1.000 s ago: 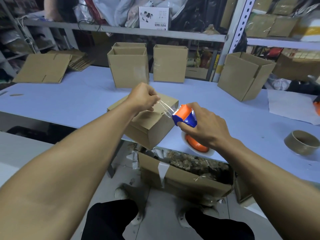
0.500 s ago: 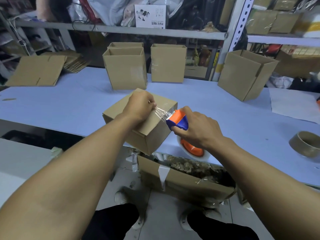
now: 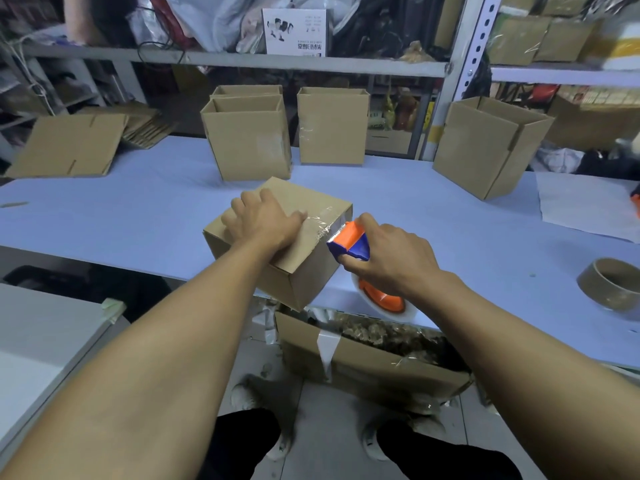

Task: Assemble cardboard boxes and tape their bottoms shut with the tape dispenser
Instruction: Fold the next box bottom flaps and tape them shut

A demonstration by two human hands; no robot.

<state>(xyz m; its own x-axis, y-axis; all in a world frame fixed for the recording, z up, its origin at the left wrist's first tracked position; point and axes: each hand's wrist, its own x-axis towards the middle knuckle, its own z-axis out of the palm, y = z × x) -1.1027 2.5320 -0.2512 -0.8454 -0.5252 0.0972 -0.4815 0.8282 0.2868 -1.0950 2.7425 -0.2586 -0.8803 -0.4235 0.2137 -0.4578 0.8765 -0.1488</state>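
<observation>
A brown cardboard box (image 3: 304,271) lies bottom-up at the near edge of the blue table (image 3: 138,216), one corner hanging over. My left hand (image 3: 263,220) presses flat on its top, fingers spread, holding down the end of clear tape (image 3: 323,220). My right hand (image 3: 388,258) grips the orange and blue tape dispenser (image 3: 349,242) just off the box's right edge, with the tape stretched from it onto the box. The tape roll (image 3: 381,299) shows below my right hand.
Three assembled open boxes (image 3: 247,143) (image 3: 332,126) (image 3: 491,147) stand at the back. Flattened cardboard (image 3: 65,147) lies far left. An empty tape core (image 3: 613,284) sits at right, white paper (image 3: 588,206) beyond it. A scrap-filled carton (image 3: 367,362) stands on the floor below the edge.
My left hand has gone from pinching the tape end in the air to pressing it flat on the box. The dispenser has come down to the box's right edge.
</observation>
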